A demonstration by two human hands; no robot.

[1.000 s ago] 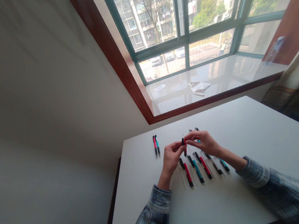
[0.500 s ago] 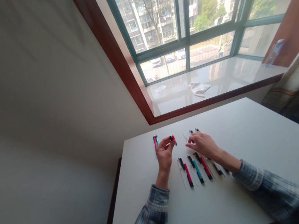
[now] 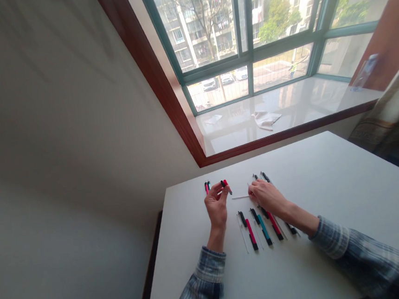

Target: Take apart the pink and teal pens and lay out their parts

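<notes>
My left grip is pinched firmly on a red-and-black pen. My right grip meets a thin clear strip, but I can't tell if it's held. Red and teal pens lie at 5 o'clock on the counter.

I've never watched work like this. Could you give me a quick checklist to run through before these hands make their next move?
Left hand holding the red-and-black pen: ok, pinched in the fingertips.
Right hand gripping the thin pale strip: cannot tell, the fingers hide its end.
Front-row red pen and teal pen: ok, lying flat on the white table.
Pair of pens: ok, apart from the left hand.
</notes>
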